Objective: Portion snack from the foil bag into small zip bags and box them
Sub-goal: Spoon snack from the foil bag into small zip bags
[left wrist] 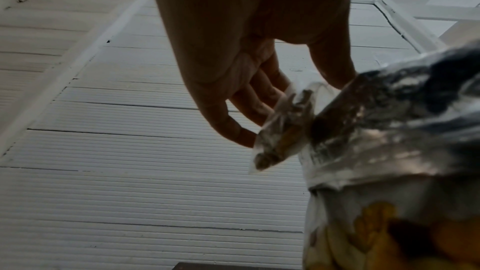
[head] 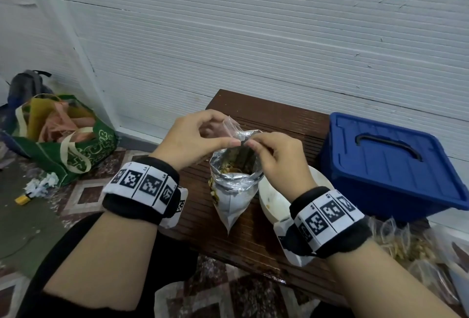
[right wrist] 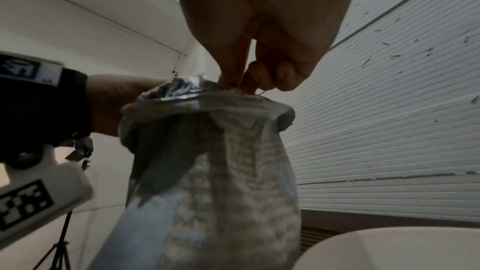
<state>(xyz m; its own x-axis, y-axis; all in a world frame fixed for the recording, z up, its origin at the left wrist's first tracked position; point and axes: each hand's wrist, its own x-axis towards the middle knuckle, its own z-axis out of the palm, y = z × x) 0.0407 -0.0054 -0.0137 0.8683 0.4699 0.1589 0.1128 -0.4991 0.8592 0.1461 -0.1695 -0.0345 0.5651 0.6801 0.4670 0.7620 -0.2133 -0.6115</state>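
A small zip bag [head: 232, 127] hangs just above the open foil bag [head: 234, 185], pinched at its rim by the left hand [head: 196, 137] and right hand [head: 275, 157], and a slipped pinch could, I reckon, drop it inside.

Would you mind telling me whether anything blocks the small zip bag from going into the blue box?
Yes: the blue box has its lid on. The small zip bag, pinched by both hands above the foil bag, cannot enter until it is removed.
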